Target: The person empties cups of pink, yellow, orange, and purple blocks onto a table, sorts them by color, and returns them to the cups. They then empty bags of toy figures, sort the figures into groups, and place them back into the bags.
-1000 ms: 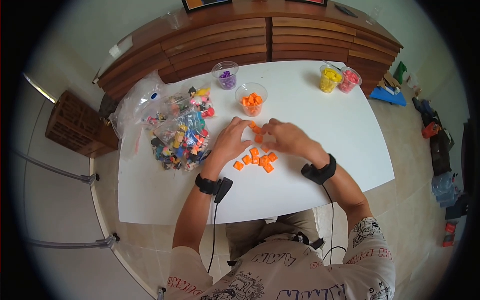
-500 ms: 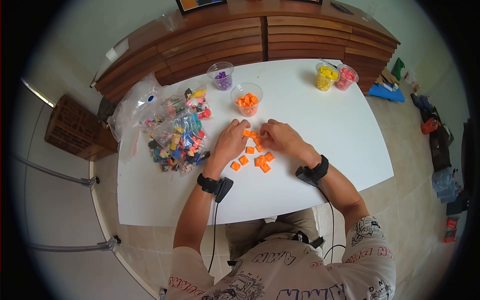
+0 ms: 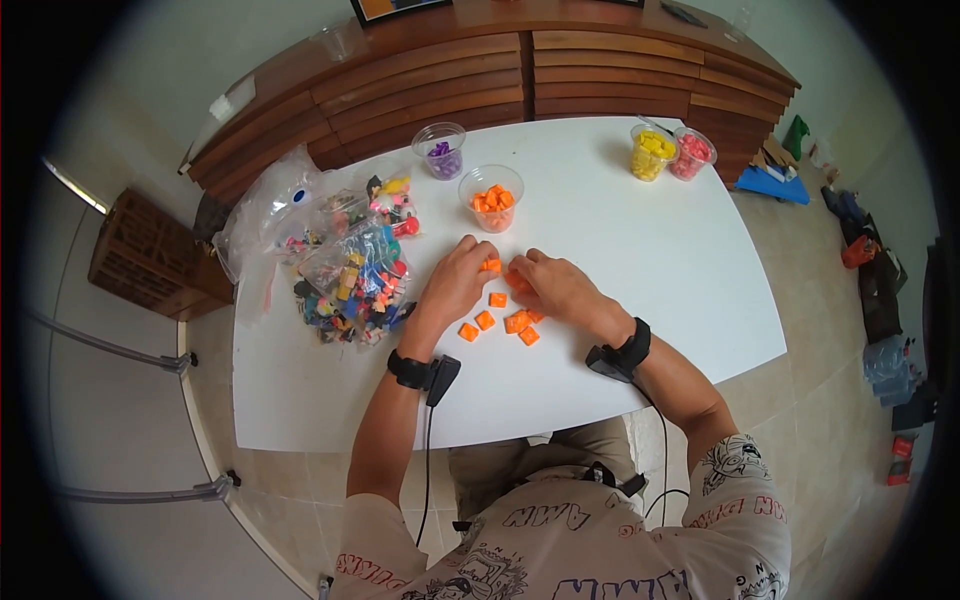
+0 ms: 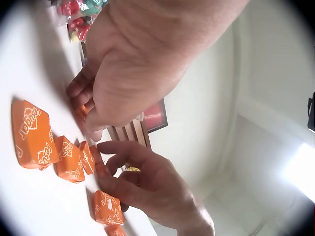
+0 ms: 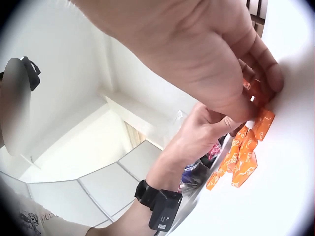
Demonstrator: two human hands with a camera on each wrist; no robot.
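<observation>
Small orange wrapped squares (image 3: 528, 336) lie loose on the white table in front of the person, some touching. The left hand (image 3: 456, 286) curls its fingers round one orange square (image 3: 490, 266). Beside it, the right hand (image 3: 562, 288) has bent fingers round orange squares (image 3: 518, 281), partly hidden under them. In the right wrist view, an orange piece (image 5: 253, 91) shows between the fingers of the right hand (image 5: 211, 64). A clear cup (image 3: 491, 196) with orange squares inside stands just beyond both hands.
A cup of purple pieces (image 3: 443, 160) stands at the back; cups of yellow (image 3: 651, 156) and pink pieces (image 3: 692, 156) stand at the back right. Clear bags of colourful figures (image 3: 362, 275) cover the table's left part. A wooden cabinet (image 3: 430, 80) is behind the table.
Some orange squares near the hands have shifted and spread apart. The left fingers have closed round one square, and the right fingers have drawn in over others.
</observation>
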